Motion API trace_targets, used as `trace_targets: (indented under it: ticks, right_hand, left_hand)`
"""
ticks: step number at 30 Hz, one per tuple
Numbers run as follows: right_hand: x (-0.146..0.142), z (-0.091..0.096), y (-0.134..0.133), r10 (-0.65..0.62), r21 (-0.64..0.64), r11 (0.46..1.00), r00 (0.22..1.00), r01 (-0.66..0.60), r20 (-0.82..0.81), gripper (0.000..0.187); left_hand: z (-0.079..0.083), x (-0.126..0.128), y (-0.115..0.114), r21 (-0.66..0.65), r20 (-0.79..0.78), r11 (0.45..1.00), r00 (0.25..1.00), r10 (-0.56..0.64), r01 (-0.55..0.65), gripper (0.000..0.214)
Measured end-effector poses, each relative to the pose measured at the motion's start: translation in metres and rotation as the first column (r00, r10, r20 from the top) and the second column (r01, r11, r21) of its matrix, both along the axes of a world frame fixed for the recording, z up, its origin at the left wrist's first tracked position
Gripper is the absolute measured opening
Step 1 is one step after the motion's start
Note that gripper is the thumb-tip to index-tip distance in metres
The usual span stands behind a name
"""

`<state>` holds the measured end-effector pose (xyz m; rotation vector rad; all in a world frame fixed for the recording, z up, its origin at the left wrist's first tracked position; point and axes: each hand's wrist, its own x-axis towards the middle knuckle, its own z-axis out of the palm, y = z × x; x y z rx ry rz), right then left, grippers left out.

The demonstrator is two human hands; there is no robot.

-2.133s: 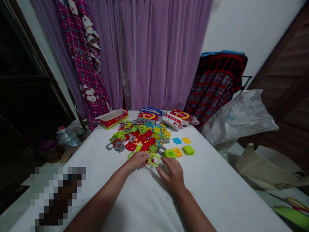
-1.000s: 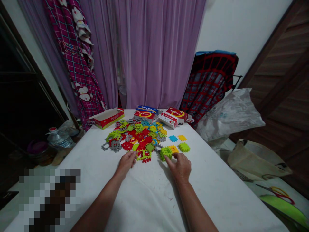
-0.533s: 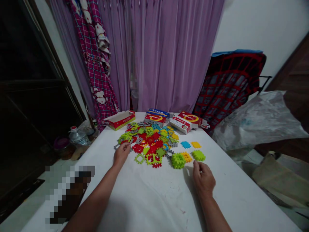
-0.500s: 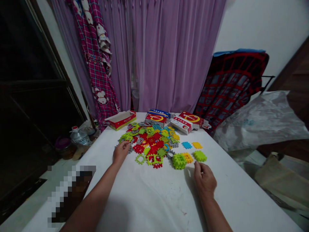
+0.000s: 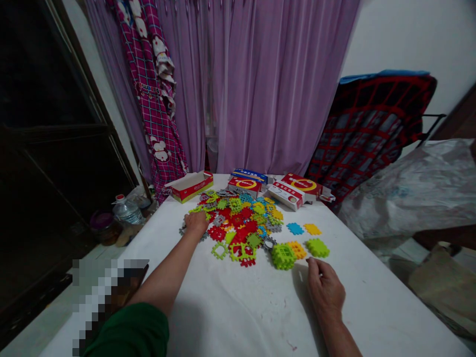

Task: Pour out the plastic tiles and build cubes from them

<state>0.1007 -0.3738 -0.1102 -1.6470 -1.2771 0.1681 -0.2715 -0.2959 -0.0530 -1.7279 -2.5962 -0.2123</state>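
Note:
At the left edge of a heap of colourful toothed plastic building pieces (image 5: 238,210) is my left hand (image 5: 196,224), back of the hand up. Its fingers reach in among lime-green and grey pieces, and their tips are hidden. My right hand (image 5: 326,285) is over the near right of the table, its fingers curled in and nothing visible in them. Just beyond it are a built-up lime-green block (image 5: 283,256), a yellow-orange piece (image 5: 297,249) and a lime-green stack (image 5: 317,247). A flat blue piece (image 5: 295,228) and a flat yellow piece (image 5: 312,228) lie farther back.
An opened red box (image 5: 191,188) stands behind the heap at left. More cartons, including a blue box (image 5: 249,175) and a red box (image 5: 302,184), line the far edge of the white table (image 5: 238,307). A clear plastic bag (image 5: 409,188) bulges at the right.
My left hand has moved farther forward over the left edge of the heap, and a green sleeve now shows. My right hand stays curled near the lime-green pieces. The view has shifted slightly.

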Motion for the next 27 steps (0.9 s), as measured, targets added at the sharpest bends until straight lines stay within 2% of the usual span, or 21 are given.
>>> trace_targets:
  ticks: [7,8,9,10,11,13,15,18,19,24,27]
  right_hand:
    - [0.001,-0.001,-0.001,0.006,0.027,1.0,1.0,-0.006,0.001,0.058]
    - [0.002,-0.001,-0.002,0.007,0.031,0.999,1.0,-0.007,-0.002,0.058]
    - [0.002,-0.001,-0.002,0.007,0.042,0.999,1.0,-0.007,-0.003,0.057]
    - [0.003,-0.001,-0.002,0.007,0.06,0.998,1.0,-0.007,0.0,0.056]
    - [0.002,-0.002,-0.002,0.012,0.085,0.996,1.0,-0.013,0.01,0.055]
    - [0.0,-0.002,-0.002,0.041,0.161,0.986,0.998,-0.049,0.052,0.049]
    - [-0.005,-0.001,-0.003,0.092,0.238,0.964,0.989,-0.118,0.118,0.042]
    - [-0.017,0.002,-0.006,0.176,0.296,0.925,0.958,-0.239,0.225,0.032]
    - [-0.022,0.003,-0.007,0.205,0.302,0.912,0.945,-0.279,0.256,0.03]
    - [-0.044,0.008,-0.012,0.319,0.324,0.842,0.882,-0.432,0.347,0.023]
    - [-0.05,0.008,-0.014,0.379,0.286,0.82,0.845,-0.496,0.378,0.033]
  left_hand:
    - [0.004,0.009,-0.018,0.124,0.038,0.988,0.994,-0.102,0.096,0.025]
    - [0.004,0.01,-0.021,0.172,0.075,0.98,0.99,-0.118,0.103,0.025]
    - [0.005,0.011,-0.024,0.242,0.178,0.966,0.975,-0.135,0.09,0.024]
    - [0.005,0.013,-0.027,0.316,0.328,0.947,0.931,-0.158,0.049,0.022]
    - [0.004,0.016,-0.031,0.377,0.49,0.926,0.851,-0.186,-0.014,0.021]
    - [0.0,0.026,-0.038,0.407,0.734,0.903,0.638,-0.234,-0.137,0.029]
    - [-0.006,0.04,-0.047,0.322,0.87,0.933,0.439,-0.226,-0.157,0.043]
    - [-0.013,0.063,-0.062,0.183,0.975,0.98,0.142,-0.17,-0.084,0.054]
    - [-0.014,0.07,-0.066,0.158,0.985,0.986,0.083,-0.153,-0.054,0.055]
    - [-0.008,0.093,-0.079,0.156,0.986,0.985,0.054,-0.161,0.074,0.055]
    - [-0.005,0.101,-0.082,0.161,0.984,0.979,0.061,-0.17,0.121,0.053]
